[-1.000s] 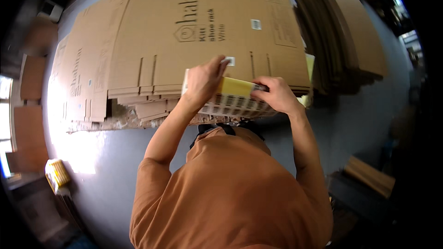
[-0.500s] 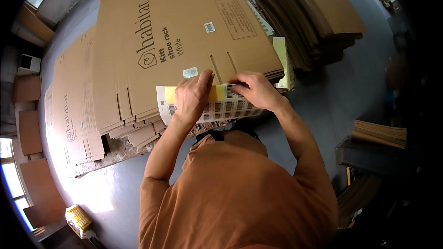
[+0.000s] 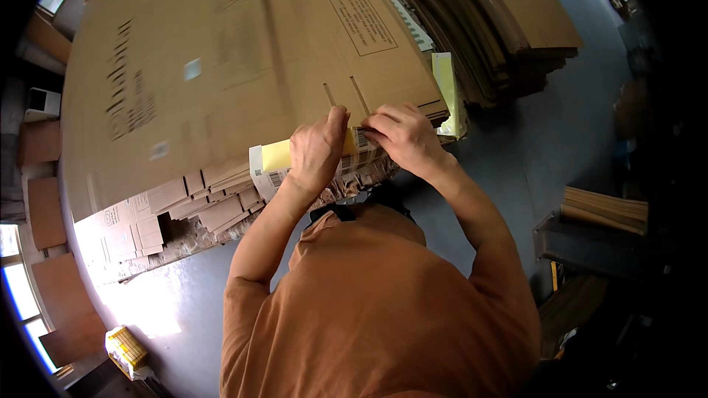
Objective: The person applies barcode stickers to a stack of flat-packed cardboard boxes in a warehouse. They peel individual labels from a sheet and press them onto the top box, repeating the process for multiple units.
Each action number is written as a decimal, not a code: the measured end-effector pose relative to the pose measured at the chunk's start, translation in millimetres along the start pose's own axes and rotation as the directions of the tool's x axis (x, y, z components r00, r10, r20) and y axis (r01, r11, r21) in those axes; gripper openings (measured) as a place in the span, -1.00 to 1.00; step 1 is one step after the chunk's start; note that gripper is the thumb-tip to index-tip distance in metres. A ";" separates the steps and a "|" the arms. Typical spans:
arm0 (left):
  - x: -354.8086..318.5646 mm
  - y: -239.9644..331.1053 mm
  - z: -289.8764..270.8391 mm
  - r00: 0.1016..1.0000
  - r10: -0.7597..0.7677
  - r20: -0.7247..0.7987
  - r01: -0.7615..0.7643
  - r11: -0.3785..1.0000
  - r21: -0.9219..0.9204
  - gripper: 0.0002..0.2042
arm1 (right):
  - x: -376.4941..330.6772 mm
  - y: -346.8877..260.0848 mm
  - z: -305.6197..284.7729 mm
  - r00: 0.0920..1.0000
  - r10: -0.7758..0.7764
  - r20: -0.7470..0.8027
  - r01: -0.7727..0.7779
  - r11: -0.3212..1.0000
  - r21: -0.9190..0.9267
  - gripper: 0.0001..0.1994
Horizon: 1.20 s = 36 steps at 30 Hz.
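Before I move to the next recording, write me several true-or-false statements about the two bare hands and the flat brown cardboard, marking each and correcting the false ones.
1. The bare left hand and bare right hand are both at a white paper label sheet with a yellow strip. True.
2. That sheet is unmarked. False: dark barcodes show on it.
3. A pile of printed flat brown cardboard lies in front of the person. True.
4. The dark-edged, bowed cardboard stack is left of both hands. False: that stack is to their right.
5. The person wears a blue shirt. False: the shirt is orange-brown.
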<state>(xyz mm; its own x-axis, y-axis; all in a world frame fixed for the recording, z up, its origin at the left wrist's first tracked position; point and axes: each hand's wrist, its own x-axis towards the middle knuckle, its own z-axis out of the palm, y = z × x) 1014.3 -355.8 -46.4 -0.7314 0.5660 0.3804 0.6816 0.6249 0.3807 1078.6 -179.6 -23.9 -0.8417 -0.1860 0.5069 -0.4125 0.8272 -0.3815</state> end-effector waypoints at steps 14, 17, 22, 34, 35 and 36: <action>37.0 -72.9 35.3 0.957 -0.224 0.184 0.224 0.974 0.023 -0.82 | 93.8 47.4 -10.3 0.947 0.298 0.120 -0.313 0.775 0.549 -0.92; 52.2 -84.2 48.3 0.968 -0.156 0.199 0.162 0.987 -0.018 -0.83 | 150.4 110.4 21.0 0.906 0.265 0.329 -0.391 0.822 0.415 -0.81; 80.8 -92.6 51.5 0.980 -0.114 0.163 0.133 0.984 -0.114 -0.77 | 205.3 165.4 89.6 0.702 0.296 0.647 -0.477 0.871 0.120 -0.80; 112.3 -87.9 65.7 0.881 -0.307 0.359 0.264 0.950 0.164 -0.50 | 217.3 196.2 129.3 0.679 0.196 0.707 -0.354 0.932 0.082 -0.82; 114.0 -87.1 67.0 0.875 -0.318 0.366 0.271 0.946 0.177 -0.50 | 216.8 193.9 128.3 0.676 0.219 0.704 -0.367 0.928 0.064 -0.83; 114.9 -86.0 67.3 0.871 -0.319 0.373 0.269 0.946 0.181 -0.50 | 216.1 191.3 127.2 0.672 0.242 0.700 -0.380 0.924 0.045 -0.83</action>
<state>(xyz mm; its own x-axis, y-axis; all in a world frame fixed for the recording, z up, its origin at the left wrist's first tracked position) 870.1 -308.3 -92.1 -0.8631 0.4941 -0.1046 0.4437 0.8407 0.3104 773.5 -128.9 -85.7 -0.9094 -0.2957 -0.2924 -0.0772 0.8109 -0.5800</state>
